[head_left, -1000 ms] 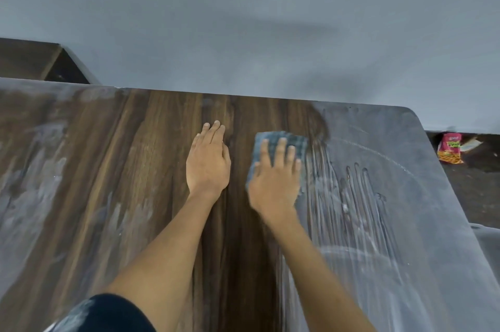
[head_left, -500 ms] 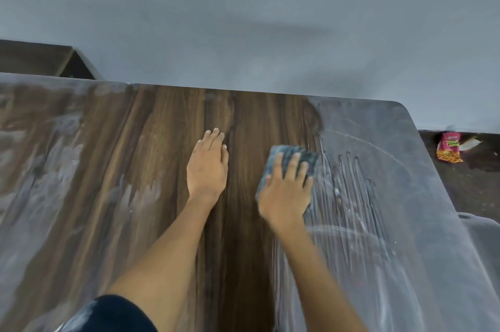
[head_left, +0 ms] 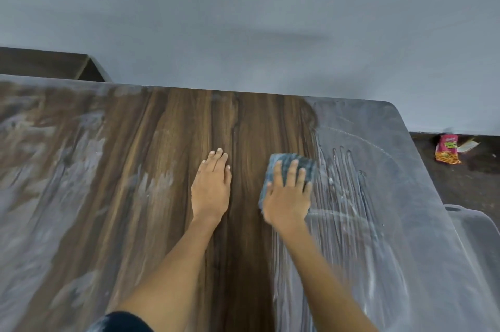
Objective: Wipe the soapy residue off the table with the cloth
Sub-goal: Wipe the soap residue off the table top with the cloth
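Tabletop (head_left: 251,126): dark wood-grain finish, smooth, faint sheen; whitish soapy film (head_left: 392,196) streaked matt across both ends. Cloth (head_left: 289,158): grey-blue, coarse textured weave. Snack packet (head_left: 446,151): glossy.

The right hand (head_left: 287,197) is dragging the cloth (head_left: 290,169) back from the table's (head_left: 189,126) far edge toward the near edge, along the border of the soapy residue (head_left: 349,196). It is also edging toward the right edge, away from the left hand (head_left: 212,188). The cleared wood strip is lengthening behind it.
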### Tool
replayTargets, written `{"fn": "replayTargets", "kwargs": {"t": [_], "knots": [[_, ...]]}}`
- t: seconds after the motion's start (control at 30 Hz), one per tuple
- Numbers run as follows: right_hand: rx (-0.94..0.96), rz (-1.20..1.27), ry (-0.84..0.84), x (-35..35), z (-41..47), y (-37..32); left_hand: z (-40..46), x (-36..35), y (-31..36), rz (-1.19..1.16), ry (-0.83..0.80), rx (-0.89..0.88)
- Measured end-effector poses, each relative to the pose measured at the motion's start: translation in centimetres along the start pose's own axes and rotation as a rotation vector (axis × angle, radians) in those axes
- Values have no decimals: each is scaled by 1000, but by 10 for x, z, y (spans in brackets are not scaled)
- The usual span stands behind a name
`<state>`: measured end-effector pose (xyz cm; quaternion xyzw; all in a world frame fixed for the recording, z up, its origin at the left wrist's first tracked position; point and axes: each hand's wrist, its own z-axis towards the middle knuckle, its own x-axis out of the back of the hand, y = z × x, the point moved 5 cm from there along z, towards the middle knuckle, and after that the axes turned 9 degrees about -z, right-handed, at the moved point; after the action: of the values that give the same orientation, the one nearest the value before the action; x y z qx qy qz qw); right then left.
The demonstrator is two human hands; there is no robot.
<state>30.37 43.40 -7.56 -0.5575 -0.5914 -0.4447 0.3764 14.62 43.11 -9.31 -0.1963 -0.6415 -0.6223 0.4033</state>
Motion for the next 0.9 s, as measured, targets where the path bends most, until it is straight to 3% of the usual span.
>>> {"fn": "replayTargets", "kwargs": {"t": [0.1,0.2,0.33,0.53,0.6,0.8,0.9], "knots": [[295,2,152,-6,-40,-31,-10,1,0,9,-14,2],[463,-100,129,3,2,-20,-20,4,-1,20,-30,-13],[141,-52,37,19,62,27,-32,6,-2,16,-33,0],[-104,7,8,-5,-3,17,-44,8,-3,18,-37,-6],[-59,-26,28,-14,-39,-1,-47,8,-2,15,-39,-5],[389,-86,138,-17,-54,-14,-58,10,-1,39,-39,-4],[285,-63,112,-12,-30,12,-66,11,-2,38,-42,-5]]}}
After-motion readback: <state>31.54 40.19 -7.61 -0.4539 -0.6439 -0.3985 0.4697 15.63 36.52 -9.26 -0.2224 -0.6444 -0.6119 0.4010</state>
